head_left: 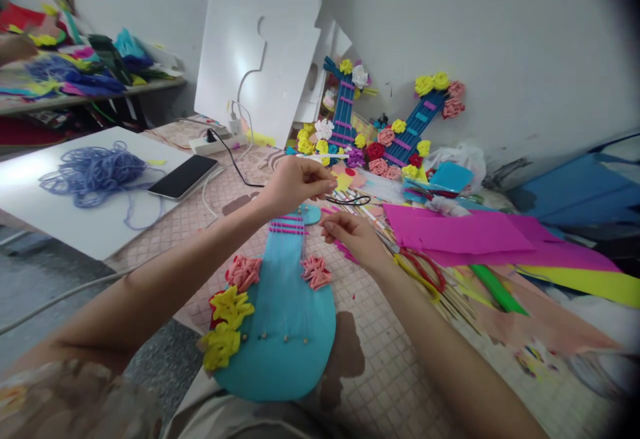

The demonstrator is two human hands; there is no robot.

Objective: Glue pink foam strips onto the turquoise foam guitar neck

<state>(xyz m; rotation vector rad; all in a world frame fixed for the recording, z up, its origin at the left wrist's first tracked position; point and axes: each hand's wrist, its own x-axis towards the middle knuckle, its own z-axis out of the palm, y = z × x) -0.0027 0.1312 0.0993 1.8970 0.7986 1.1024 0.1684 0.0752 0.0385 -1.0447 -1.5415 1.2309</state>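
Observation:
A blue paper ukulele-shaped craft lies in front of me, its neck pointing away. Pink strips cross the neck, and thin clear strings run down to several small beads near the bottom. Crumpled-paper flowers sit on its sides: yellow ones at left, and a pink one at right. My left hand is above the head of the neck, fingertips pinched. Just right of the neck, my right hand also pinches. Whatever is between the fingertips of either hand is too fine to make out.
Two flowered blue guitar crafts lean on the wall. Scissors, sticks and magenta sheets lie right. A phone and blue yarn rest on a white board at left. A cable crosses the table.

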